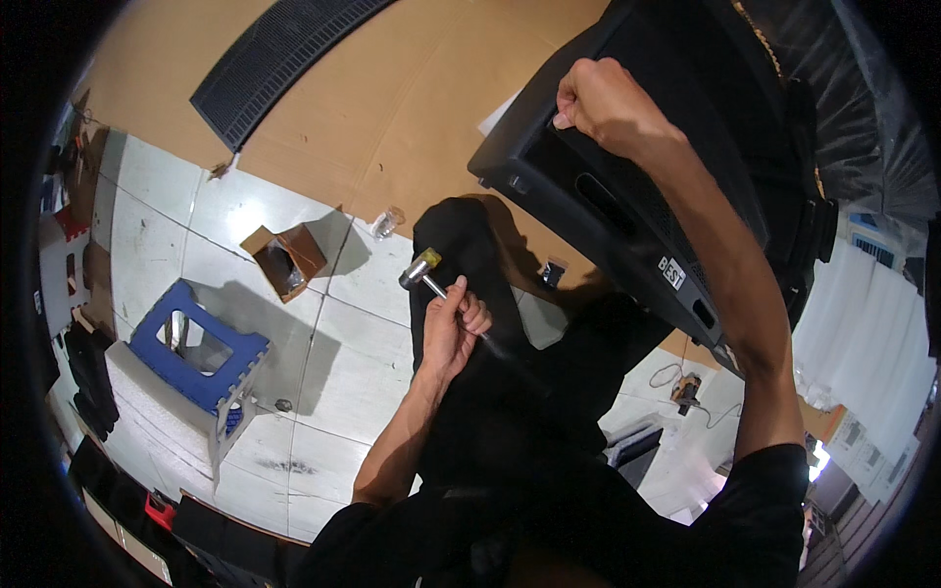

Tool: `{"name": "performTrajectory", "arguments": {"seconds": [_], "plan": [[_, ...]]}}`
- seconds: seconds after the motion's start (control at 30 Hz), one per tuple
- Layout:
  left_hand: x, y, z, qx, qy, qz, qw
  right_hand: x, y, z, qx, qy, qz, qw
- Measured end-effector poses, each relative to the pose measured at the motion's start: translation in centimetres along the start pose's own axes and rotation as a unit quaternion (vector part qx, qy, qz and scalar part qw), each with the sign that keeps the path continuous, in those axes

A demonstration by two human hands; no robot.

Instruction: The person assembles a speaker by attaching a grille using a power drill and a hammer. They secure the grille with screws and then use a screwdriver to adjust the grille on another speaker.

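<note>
My left hand (453,331) is wrapped round the handle of a small mallet (419,271), over my dark-clothed leg. One face of its head is yellow, the other dark. My right hand (605,103) is closed, fingertips and thumb pinched together at the upper face of a large black cabinet-like piece (549,162). Whatever is between those fingers is hidden. The black piece lies tilted on my right, with a long slot, perforated areas and a white label along its near side.
A curved black grille (284,59) lies on the cardboard sheet (392,127) ahead. On the tiled floor to my left are an open small carton (284,262) and a blue-topped step stool (196,343). A small clear bag (387,222) lies at the cardboard's edge.
</note>
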State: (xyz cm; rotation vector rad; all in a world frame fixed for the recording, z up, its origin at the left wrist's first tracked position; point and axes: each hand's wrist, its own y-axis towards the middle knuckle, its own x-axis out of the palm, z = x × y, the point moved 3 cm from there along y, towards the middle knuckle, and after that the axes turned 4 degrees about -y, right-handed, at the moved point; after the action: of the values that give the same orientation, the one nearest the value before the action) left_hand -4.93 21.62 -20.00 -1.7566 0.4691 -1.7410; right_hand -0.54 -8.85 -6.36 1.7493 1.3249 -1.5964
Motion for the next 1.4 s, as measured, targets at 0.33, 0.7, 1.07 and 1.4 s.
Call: {"name": "performTrajectory", "arguments": {"seconds": [0.33,0.7,1.07,1.4], "plan": [[0.0,-0.1,-1.0,0.031,0.038,-0.021,0.999,-1.0,-1.2,0.8,0.024,0.089,0.0,0.996],[6.3,-2.9,-0.8,0.067,0.05,-0.049,0.995,3.7,-18.9,-4.9,0.046,0.332,-0.028,0.942],[8.8,0.0,-0.2,0.306,0.708,-0.116,0.626,4.4,-23.1,-7.5,0.252,0.5,0.06,0.826],[0.7,2.5,-0.8,0.238,0.886,0.111,0.383,4.9,-18.1,-3.5,0.175,0.213,0.178,0.945]]}}
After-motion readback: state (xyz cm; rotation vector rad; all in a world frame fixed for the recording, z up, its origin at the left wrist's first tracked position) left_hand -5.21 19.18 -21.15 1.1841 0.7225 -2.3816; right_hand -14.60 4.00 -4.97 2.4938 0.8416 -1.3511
